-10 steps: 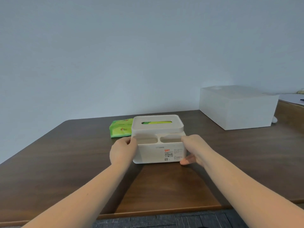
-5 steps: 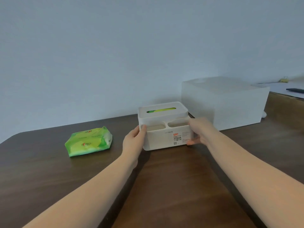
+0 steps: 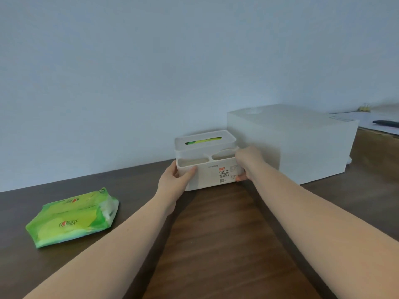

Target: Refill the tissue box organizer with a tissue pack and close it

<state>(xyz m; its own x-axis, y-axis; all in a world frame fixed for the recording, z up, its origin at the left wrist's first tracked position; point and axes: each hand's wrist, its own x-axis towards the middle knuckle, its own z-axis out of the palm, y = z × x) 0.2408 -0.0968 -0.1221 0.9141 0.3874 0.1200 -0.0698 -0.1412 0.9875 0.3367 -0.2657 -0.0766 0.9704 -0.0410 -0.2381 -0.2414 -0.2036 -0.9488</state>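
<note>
Spanning the lower view, the dark wood-grain surface (image 3: 216, 244) meets a plain pale wall (image 3: 151, 72). A large white box (image 3: 302, 147) stands at the right, just behind the white tissue box organizer (image 3: 207, 167), whose lid (image 3: 205, 140) is on, green showing through its slot; two open compartments face the person, a label on the front. A green tissue pack (image 3: 71, 216) lies well to the left. The left hand (image 3: 174, 180) and right hand (image 3: 248, 162) each curl closed around an end of the organizer.
</note>
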